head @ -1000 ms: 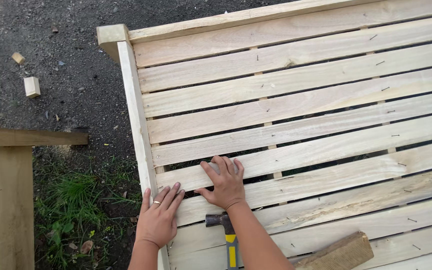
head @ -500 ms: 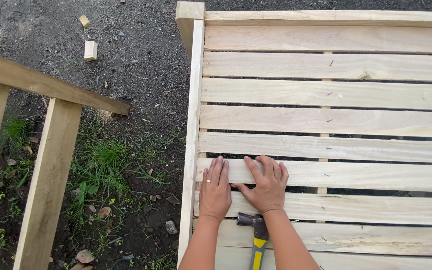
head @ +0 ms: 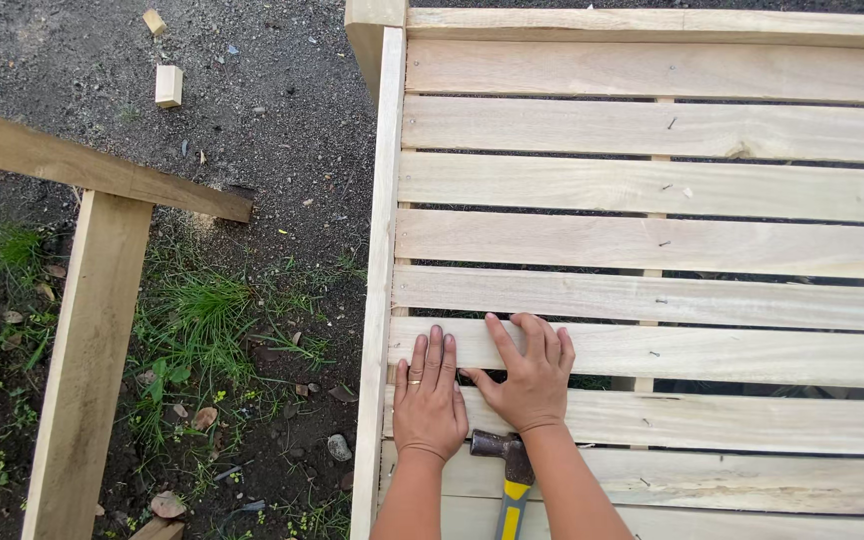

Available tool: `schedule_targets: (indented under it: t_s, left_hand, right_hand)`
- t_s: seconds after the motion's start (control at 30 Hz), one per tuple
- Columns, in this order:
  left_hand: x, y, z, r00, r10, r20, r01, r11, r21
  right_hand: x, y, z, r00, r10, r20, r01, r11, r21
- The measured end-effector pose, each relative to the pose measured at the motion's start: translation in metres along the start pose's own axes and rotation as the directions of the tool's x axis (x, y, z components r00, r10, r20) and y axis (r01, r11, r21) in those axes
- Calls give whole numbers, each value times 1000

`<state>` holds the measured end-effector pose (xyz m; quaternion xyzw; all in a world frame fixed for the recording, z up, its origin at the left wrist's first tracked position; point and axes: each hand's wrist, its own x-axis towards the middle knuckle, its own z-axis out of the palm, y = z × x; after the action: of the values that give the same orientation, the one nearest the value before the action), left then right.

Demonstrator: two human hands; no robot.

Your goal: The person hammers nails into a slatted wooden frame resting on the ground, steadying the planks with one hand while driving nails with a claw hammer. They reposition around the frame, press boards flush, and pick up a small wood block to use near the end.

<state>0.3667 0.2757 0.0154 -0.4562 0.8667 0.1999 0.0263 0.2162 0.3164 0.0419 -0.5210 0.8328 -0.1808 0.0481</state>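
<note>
Both hands pressing flat on a pale unpainted wooden slat (head: pixel 712 352), one of the near boards of a slatted plank frame (head: pixel 389 200) lying on the ground. Left hand (head: pixel 428 400) lying palm down, fingers together and stretched out, ring on one finger, at the slat's left end just beside the frame's side rail. Right hand (head: pixel 527 375) touching it on the right, fingers spread over the same slat, thumb reaching toward the left hand. Neither hand gripping anything, both open and flat.

Slat is looking stiff, rough-sawn, fairly light, not fragile, maybe splintery; best held by its long edges or pushed down from the top face as here. Small nails showing along the middle cross support.

Hammer with dark steel head and yellow-black handle (head: pixel 509 478) lying on the nearer slats, partly under the right wrist.

No containers in view.

Left of the frame: dirt, grass patch (head: pixel 192 320), a second timber frame (head: pixel 92 300), two small wood offcuts (head: pixel 168 85) far left.
</note>
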Motion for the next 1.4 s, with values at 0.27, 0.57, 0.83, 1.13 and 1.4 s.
schedule_targets:
  t_s: [0.27,0.57,0.83,1.13,1.4]
  left_hand:
    - [0,0,2,1000,-17,-15,17,1000,15]
    - [-4,-4,11,993,13,-115,-9,999,39]
    - [-6,-7,16,988,6,-155,0,999,39]
    - [-5,-10,19,986,-5,-164,14,998,57]
    - [-7,-14,27,971,14,-237,-5,999,38]
  right_hand:
    - [-1,2,0,1000,-26,-18,26,1000,10]
    - [-4,6,5,999,-11,-33,13,998,61]
    - [-5,6,6,998,-35,-59,37,998,42]
    - [-5,5,1,1000,0,-17,1,996,93]
    - [-5,5,2,999,26,34,-29,993,112]
